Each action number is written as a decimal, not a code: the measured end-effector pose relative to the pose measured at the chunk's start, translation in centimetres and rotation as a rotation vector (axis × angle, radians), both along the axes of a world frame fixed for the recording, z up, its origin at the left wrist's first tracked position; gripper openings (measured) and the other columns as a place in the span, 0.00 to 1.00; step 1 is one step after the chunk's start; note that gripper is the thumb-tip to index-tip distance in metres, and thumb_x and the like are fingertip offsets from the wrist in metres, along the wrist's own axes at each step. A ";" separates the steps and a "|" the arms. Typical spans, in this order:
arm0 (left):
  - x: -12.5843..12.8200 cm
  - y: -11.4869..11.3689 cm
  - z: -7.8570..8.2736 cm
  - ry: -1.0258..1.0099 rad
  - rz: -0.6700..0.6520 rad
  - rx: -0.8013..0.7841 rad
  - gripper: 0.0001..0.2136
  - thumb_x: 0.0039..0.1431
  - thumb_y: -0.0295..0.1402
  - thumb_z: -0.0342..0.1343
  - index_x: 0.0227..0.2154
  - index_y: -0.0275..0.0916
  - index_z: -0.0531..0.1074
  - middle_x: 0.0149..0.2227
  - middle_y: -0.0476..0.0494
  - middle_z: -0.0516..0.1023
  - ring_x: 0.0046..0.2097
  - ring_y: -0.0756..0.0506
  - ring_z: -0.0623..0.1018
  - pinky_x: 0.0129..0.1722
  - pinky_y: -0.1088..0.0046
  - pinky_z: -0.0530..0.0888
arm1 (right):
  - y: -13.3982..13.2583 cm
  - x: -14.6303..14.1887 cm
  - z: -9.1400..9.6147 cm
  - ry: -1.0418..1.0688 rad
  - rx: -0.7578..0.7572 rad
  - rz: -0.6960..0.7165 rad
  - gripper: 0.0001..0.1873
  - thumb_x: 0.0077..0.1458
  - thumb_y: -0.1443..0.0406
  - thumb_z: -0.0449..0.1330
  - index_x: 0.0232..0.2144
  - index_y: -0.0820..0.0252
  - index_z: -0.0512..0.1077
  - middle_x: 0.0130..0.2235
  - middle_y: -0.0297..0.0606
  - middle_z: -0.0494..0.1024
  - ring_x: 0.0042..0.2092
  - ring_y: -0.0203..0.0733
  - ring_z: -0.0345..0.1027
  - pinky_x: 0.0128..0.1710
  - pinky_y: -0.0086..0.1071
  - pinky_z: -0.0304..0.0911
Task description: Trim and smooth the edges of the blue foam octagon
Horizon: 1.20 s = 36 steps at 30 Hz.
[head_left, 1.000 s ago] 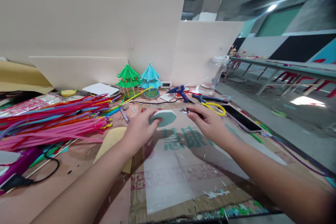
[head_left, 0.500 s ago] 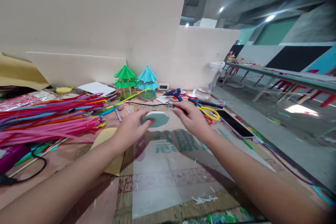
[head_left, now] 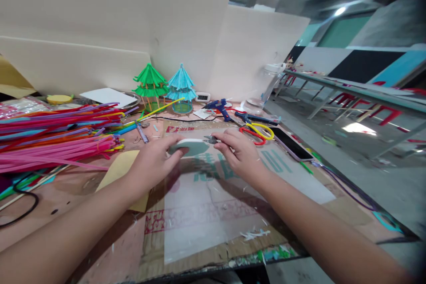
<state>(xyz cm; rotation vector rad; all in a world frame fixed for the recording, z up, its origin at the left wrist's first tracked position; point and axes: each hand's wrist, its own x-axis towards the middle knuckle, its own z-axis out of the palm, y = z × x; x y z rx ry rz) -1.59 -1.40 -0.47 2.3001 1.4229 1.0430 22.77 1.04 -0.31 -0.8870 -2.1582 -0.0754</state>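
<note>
Two bare hands meet above a translucent sheet printed with green characters. The left hand pinches a pale flat disc by its near-left edge, thumb below, so that the disc is raised above the sheet. The right hand pinches a small grey piece between thumb and fingertips, at the disc's right edge; whether the two touch cannot be told. Good practice would be a firm hold on the disc, its free edge exposed, with small, controlled movements of the grey piece and the left fingertips well out of its path.

Surroundings: scissors and a phone lie beyond the right hand and may crowd it; a glue gun rests farther back. Coloured stems crowd the left side. Pale shavings litter the near edge and could cling to the work.
</note>
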 end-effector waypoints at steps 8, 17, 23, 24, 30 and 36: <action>0.2 -0.2 -0.2 0.033 -0.025 0.020 0.10 0.62 0.35 0.52 0.42 0.41 0.75 0.39 0.49 0.81 0.39 0.45 0.78 0.37 0.72 0.69 | -0.9 -0.1 -0.3 -0.042 0.033 0.004 0.16 0.66 0.59 0.52 0.44 0.63 0.75 0.32 0.40 0.73 0.34 0.41 0.66 0.34 0.34 0.60; 0.3 -0.3 -0.4 0.099 -0.040 0.031 0.10 0.62 0.33 0.51 0.44 0.42 0.74 0.40 0.48 0.82 0.40 0.44 0.79 0.38 0.70 0.69 | -1.2 -0.4 -0.2 -0.073 0.039 -0.010 0.17 0.66 0.59 0.52 0.44 0.64 0.76 0.32 0.41 0.74 0.35 0.42 0.67 0.35 0.34 0.62; 0.4 -0.2 -0.5 0.114 -0.061 0.064 0.10 0.63 0.31 0.51 0.44 0.42 0.74 0.40 0.48 0.82 0.39 0.45 0.79 0.37 0.71 0.69 | -1.2 -0.5 -0.2 -0.103 0.009 -0.002 0.17 0.66 0.59 0.53 0.45 0.64 0.76 0.33 0.41 0.75 0.35 0.42 0.67 0.36 0.34 0.62; 0.4 -0.3 -0.6 0.109 -0.065 0.057 0.10 0.63 0.31 0.51 0.44 0.42 0.74 0.40 0.48 0.82 0.38 0.45 0.79 0.37 0.71 0.69 | -1.2 -0.5 -0.3 -0.105 0.007 -0.001 0.17 0.66 0.59 0.52 0.45 0.63 0.76 0.33 0.41 0.75 0.35 0.42 0.67 0.36 0.34 0.61; 0.5 -0.3 -0.8 0.085 -0.069 0.029 0.10 0.63 0.33 0.50 0.44 0.42 0.74 0.39 0.48 0.82 0.38 0.44 0.79 0.37 0.70 0.70 | -1.0 -0.5 -0.6 -0.088 0.012 0.000 0.17 0.66 0.58 0.52 0.45 0.61 0.76 0.33 0.40 0.75 0.35 0.41 0.66 0.36 0.34 0.61; 0.5 -0.4 -0.5 0.087 -0.078 0.000 0.11 0.63 0.33 0.50 0.44 0.42 0.74 0.40 0.47 0.82 0.40 0.44 0.79 0.39 0.70 0.72 | -1.0 -0.5 -0.6 -0.067 -0.018 0.000 0.16 0.66 0.58 0.52 0.45 0.58 0.77 0.33 0.40 0.75 0.35 0.41 0.67 0.35 0.33 0.61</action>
